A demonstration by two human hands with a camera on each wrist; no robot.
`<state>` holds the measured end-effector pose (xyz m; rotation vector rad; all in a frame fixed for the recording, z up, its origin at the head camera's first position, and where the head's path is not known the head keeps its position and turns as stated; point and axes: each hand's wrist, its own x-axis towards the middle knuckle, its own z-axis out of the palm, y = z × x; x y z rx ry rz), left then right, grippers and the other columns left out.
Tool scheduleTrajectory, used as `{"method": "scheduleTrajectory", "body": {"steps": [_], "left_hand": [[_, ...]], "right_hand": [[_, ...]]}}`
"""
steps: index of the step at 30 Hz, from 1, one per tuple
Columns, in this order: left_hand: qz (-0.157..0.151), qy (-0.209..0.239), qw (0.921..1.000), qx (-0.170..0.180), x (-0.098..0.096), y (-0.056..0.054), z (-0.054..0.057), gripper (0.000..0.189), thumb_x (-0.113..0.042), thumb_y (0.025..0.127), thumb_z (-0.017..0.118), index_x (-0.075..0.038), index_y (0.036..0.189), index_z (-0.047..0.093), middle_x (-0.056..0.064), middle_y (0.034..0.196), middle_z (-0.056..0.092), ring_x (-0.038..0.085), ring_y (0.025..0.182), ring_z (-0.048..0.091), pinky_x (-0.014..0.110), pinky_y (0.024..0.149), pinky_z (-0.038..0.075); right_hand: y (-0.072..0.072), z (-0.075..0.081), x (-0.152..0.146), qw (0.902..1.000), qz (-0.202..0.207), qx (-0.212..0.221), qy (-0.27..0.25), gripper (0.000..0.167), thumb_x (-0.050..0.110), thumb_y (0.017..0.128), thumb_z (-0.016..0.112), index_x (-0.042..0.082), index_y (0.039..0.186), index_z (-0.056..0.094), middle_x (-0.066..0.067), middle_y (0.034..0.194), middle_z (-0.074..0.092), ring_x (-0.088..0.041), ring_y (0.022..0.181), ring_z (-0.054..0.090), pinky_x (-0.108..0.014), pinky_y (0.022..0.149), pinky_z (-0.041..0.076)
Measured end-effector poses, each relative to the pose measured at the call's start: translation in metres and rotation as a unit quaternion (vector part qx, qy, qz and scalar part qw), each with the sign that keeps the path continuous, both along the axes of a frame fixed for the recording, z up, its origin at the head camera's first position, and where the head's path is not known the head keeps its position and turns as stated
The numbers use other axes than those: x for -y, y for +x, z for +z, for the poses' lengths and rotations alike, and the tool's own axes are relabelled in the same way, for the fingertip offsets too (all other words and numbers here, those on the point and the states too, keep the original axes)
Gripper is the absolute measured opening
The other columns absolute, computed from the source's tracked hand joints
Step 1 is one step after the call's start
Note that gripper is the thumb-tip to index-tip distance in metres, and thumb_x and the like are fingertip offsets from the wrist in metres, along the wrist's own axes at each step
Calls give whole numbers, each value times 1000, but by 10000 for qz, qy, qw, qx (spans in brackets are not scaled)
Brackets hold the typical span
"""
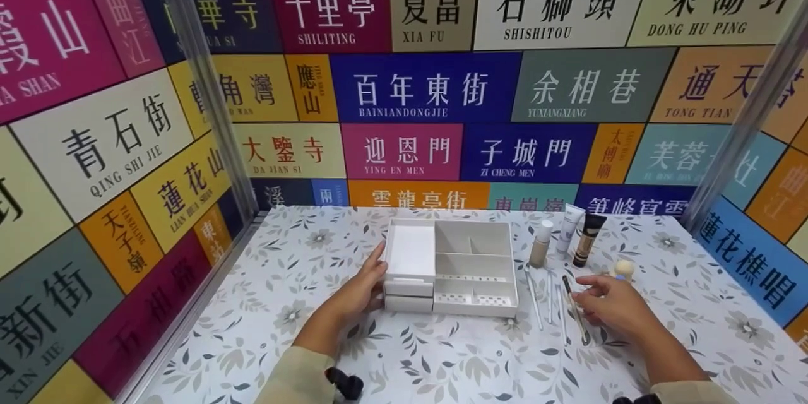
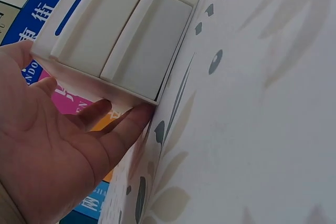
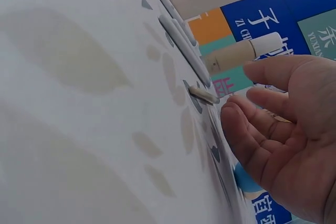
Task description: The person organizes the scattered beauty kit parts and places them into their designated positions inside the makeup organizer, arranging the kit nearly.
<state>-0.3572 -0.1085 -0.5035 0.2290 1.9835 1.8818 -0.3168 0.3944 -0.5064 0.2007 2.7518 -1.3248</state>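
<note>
Right grip (image 1: 611, 306) beside a dark slender tool (image 1: 579, 322); left grip (image 1: 365, 284) against a white organizer (image 1: 470, 265).
The right grip's fingers are loosely bent and apart, though contact with the tool is hard to judge; the left grip's are extended, touching the organizer's left side. Pale slender tools (image 1: 534, 297) lie between; beyond are a bottle (image 1: 540, 246) and two tubes (image 1: 589, 241) on the patterned surface (image 1: 442, 360).

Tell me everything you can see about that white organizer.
The white organizer looks like plastic and stands upright on the leaf-patterned tabletop. Its left part has a shallow, rimmed top above two stacked, closed-looking drawers; its right part holds open compartments, with small holes toward the front. The left hand touches its left side.
</note>
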Motion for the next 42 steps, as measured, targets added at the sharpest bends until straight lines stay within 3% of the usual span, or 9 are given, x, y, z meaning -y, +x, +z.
{"method": "scheduleTrajectory", "body": {"steps": [9,17,24,33,42], "left_hand": [[77,-33,10000,33,0,2,0,62,-56,112,40,-57,167,12,12,180,20,40,160,38,61,129,35],[81,14,10000,3,1,3,2,62,-56,112,40,-58,167,13,12,180,22,40,159,39,61,128,36],[36,4,10000,-64,1,3,0,63,-56,112,40,-56,168,11,11,181,19,41,161,37,62,129,35],[-5,40,10000,-80,1,2,-1,64,-54,113,39,-52,169,10,14,180,20,43,160,36,62,128,37],[34,58,10000,-61,0,2,-1,63,-54,113,39,-54,169,11,15,180,20,44,160,36,63,128,35]], "right_hand": [[-2,-8,-5,9999,115,-51,19,58,22,98,78,-10,143,59,-7,100,79,-13,77,72,-28,69,61],[-1,-1,-3,9991,231,139,317,71,26,88,88,-9,143,59,0,94,77,-12,79,70,-28,69,57],[0,0,0,9964,457,-75,705,73,23,84,91,-11,141,60,0,91,76,-13,77,66,-28,66,54],[0,4,4,9943,264,47,1034,69,20,83,89,-10,139,62,-4,96,76,-14,78,66,-31,67,54],[-1,6,4,9960,26,275,845,68,16,82,82,-9,141,62,-9,102,78,-17,85,68,-30,72,55]]}}
